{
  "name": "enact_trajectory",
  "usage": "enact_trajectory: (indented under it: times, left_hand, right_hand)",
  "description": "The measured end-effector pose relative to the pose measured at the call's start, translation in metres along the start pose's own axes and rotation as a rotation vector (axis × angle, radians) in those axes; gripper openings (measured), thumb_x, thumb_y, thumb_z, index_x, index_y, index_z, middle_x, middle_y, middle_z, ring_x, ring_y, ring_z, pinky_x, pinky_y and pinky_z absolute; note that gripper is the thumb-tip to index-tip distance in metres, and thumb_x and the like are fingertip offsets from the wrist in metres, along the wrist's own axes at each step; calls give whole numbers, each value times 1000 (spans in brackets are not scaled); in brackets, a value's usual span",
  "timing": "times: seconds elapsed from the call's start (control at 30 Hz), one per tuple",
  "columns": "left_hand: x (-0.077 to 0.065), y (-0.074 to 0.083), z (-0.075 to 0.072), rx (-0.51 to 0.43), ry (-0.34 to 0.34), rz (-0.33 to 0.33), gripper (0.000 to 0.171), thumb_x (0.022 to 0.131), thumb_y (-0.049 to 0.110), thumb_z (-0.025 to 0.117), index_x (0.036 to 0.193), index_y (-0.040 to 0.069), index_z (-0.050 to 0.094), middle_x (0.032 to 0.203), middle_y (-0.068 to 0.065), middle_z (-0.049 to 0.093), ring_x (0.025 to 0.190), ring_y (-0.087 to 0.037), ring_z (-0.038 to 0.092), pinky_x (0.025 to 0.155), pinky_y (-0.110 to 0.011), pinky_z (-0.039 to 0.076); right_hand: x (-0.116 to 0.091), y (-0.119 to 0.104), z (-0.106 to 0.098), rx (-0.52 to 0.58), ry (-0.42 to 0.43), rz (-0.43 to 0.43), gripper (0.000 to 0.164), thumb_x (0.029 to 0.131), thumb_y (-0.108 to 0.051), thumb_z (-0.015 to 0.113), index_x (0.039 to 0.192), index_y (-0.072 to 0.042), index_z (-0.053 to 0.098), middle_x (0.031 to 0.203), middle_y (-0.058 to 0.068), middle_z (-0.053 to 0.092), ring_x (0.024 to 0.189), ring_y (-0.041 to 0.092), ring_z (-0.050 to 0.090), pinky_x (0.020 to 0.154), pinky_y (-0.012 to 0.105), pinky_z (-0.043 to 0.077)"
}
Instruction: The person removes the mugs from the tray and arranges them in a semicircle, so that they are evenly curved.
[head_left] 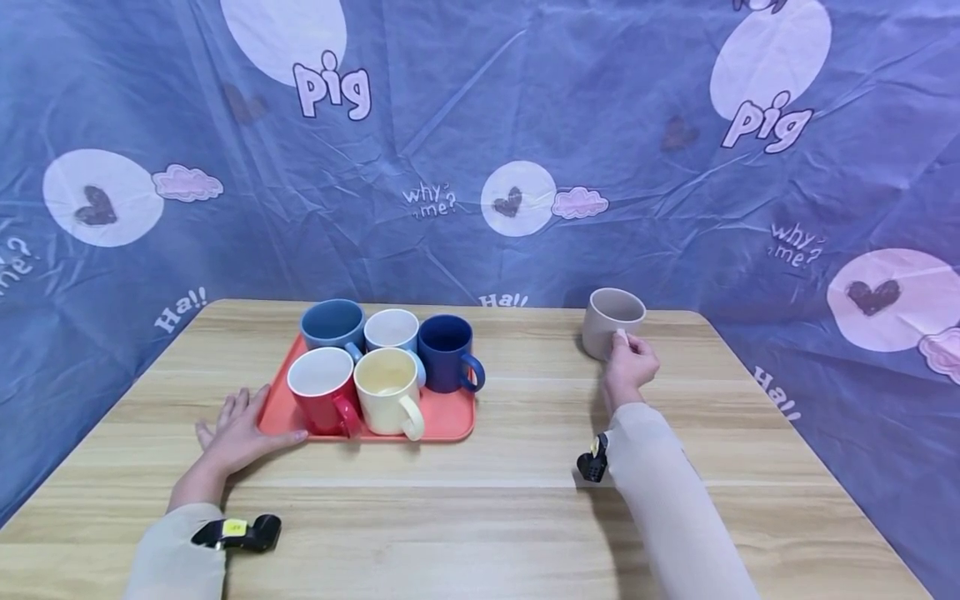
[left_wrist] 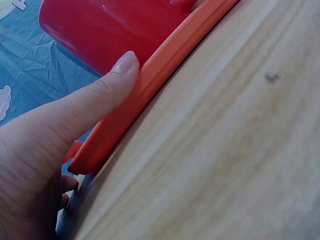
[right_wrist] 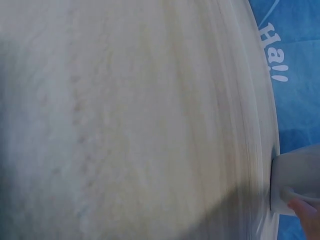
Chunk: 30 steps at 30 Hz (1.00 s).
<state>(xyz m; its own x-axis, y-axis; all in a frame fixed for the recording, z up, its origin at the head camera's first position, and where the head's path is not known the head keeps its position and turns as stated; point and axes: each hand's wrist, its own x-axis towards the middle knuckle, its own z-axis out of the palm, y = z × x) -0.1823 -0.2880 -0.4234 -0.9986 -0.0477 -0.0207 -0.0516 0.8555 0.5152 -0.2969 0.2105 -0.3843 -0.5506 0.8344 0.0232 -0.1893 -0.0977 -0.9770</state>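
At the right back of the table, my right hand [head_left: 632, 367] pinches the handle of a grey mug [head_left: 602, 325], which stands upright. In the right wrist view only part of the grey mug [right_wrist: 296, 175] and some fingers show at the edge. My left hand [head_left: 238, 437] is at the near left corner of a coral tray [head_left: 448, 421], fingers spread. Its thumb lies on the rim beside a red mug [left_wrist: 115, 30] in the left wrist view. Also on the tray stand a cream mug [head_left: 381, 404], a navy mug [head_left: 441, 367], a light blue mug [head_left: 392, 332] and a teal-blue mug [head_left: 328, 325].
The wooden table [head_left: 420, 533] lies between the tray and the grey mug. A printed blue cloth [head_left: 465, 108] hangs behind the table and along its sides. Black wrist cameras [head_left: 258, 533] sit on both sleeves.
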Motion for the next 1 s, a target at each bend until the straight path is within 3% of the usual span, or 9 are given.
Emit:
enact_trajectory:
  times: [0.27, 0.6, 1.0]
  left_hand:
    - [2, -1, 1, 1, 7, 5, 111, 62, 64, 60, 134, -5, 13, 130, -39, 3, 118, -51, -8, 77, -67, -17]
    - [2, -1, 1, -1, 3, 1, 111, 62, 64, 60, 134, -5, 12, 130, -39, 3, 118, -51, -9, 77, -67, -18]
    - [1, -1, 0, -5, 2, 2, 112, 61, 65, 60, 135, -5, 12, 130, -39, 3, 118, -51, -9, 77, -67, -19]
  right_hand:
    - [-3, 0, -3, -66, -16, -21, 17, 73, -3, 63, 89, 3, 63, 67, -3, 51, 63, 4, 48, 64, 19, 44]
    - [-8, 2, -8, -144, -98, -64, 30, 74, -5, 64, 103, 1, 60, 81, 2, 51, 75, 8, 47, 74, 19, 42]
    - [-11, -7, -18, -155, -185, -3, 46, 76, -10, 64, 118, -1, 50, 97, 8, 52, 90, 14, 49, 79, 20, 42]
